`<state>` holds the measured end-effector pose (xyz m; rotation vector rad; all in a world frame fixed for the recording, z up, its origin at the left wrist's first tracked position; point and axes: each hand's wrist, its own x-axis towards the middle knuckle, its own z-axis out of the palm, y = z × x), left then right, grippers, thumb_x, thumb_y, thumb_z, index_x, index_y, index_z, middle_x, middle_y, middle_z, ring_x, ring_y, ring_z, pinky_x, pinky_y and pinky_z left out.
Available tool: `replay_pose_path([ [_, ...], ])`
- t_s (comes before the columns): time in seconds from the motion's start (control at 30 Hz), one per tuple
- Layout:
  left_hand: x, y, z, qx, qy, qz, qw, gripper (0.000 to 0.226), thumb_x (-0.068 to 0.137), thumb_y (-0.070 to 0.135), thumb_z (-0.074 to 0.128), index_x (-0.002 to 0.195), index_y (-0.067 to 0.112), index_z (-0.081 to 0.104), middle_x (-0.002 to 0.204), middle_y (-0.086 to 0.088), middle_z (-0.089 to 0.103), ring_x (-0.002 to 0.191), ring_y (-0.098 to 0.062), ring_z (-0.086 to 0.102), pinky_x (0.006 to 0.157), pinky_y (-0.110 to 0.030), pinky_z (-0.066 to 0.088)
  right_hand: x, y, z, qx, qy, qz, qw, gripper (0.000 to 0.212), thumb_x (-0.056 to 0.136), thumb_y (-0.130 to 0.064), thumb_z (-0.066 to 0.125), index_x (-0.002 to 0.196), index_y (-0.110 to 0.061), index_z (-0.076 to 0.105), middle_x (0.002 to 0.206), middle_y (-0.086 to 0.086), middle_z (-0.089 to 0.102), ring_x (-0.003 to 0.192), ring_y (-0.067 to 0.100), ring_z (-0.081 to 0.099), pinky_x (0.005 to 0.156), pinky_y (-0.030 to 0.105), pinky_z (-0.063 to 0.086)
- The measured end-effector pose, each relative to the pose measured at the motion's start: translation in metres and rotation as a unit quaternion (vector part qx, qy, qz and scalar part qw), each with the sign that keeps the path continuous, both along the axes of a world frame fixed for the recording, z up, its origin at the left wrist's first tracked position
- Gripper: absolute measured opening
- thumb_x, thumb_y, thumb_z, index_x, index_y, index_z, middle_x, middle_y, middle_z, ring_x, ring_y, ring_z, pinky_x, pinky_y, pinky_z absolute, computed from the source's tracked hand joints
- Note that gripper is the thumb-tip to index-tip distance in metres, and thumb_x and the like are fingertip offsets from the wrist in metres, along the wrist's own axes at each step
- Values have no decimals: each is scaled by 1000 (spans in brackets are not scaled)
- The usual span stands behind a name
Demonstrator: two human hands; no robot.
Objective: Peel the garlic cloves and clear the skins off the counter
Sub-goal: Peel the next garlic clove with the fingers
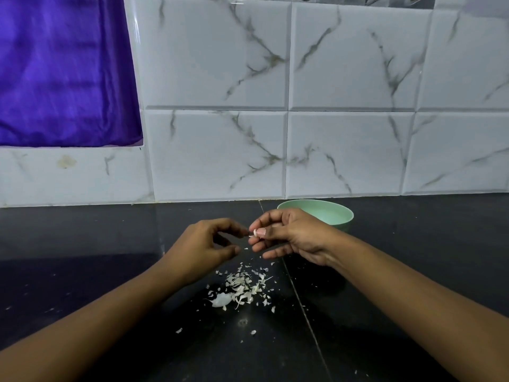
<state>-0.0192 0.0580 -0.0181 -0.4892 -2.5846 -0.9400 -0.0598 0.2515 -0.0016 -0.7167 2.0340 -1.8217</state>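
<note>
Head view: a garlic clove (pixel 254 232) is pinched above the counter (pixel 82 244) by the right hand (pixel 289 238).

The garlic clove is held between thumb and forefinger of the right hand, the other fingers being loosely spread beneath it. The left hand (pixel 206 244) is curled just beside it, its forefinger tip reaching the clove; whether any skin is gripped cannot be told. A scatter of skins (pixel 242 289) lies on the counter below the hands, with a thin seam (pixel 303 312) running just to its right. A green bowl (pixel 337 216) is set just behind the right hand, near the back edge where the tiled wall (pixel 220 150) is met. Wide stretches of dark surface are left outside both forearms. A purple cloth (pixel 55 78) is hung at upper left.
</note>
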Motion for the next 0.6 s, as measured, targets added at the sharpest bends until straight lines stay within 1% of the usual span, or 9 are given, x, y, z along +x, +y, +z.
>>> replay_pose_path([
  [0.03,0,0,0,6,2,-2,1000,22,80,24,75,94,39,66,90,21,70,81,5,66,68,-9,47,0,0,0,-3,-5,-1,1000,7,90,-2,57,90,-8,61,79,7,70,67,11,69,60,22,58],
  [0.07,1,1,1,27,-1,-6,1000,18,77,28,77,91,36,69,87,18,72,79,4,66,68,-12,49,1,0,0,-5,-9,-4,1000,6,90,-2,58,89,-8,60,78,7,71,66,12,69,60,23,57],
  [0.13,4,5,0,77,-5,-12,997,11,73,34,78,80,29,72,71,9,73,67,-4,68,60,-18,51,2,-2,0,-6,-6,-12,1000,7,89,-2,59,86,-8,60,76,9,71,65,12,69,59,23,57],
  [0.2,5,9,-1,99,13,3,995,13,71,38,77,75,26,73,64,5,71,60,-8,68,57,-22,52,4,-6,-1,-6,8,-24,1000,8,88,-1,60,84,-9,60,71,8,71,62,13,69,58,23,56],
  [0.27,7,12,0,117,34,11,992,20,68,44,74,74,25,73,64,7,71,57,-8,67,56,-25,54,5,-10,-2,-4,32,-36,999,10,88,-2,61,82,-9,60,69,5,71,60,13,69,57,22,55],
  [0.33,8,12,1,135,41,12,990,24,66,48,70,73,25,73,64,8,71,57,-10,68,56,-28,55,7,-13,-4,-9,49,-44,998,9,88,-2,60,82,-8,60,71,4,72,61,14,69,56,23,55],
  [0.43,6,10,1,150,31,14,988,6,77,28,74,74,23,74,65,3,72,59,-12,69,57,-32,57,9,-16,-6,-20,61,-51,997,8,90,-4,60,83,-7,60,72,4,72,61,14,69,55,23,55],
  [0.47,5,10,1,153,29,15,988,5,79,23,74,74,22,74,65,2,72,60,-12,69,57,-32,57,9,-17,-7,-19,66,-57,996,9,90,-5,60,82,-8,60,71,4,72,61,14,69,55,23,55],
  [0.6,5,12,-1,155,28,18,987,5,79,20,75,74,21,74,62,2,71,56,-9,67,54,-27,55,11,-21,-9,-4,94,-88,992,13,92,-8,58,80,-9,60,67,4,71,59,16,69,54,24,55],
])
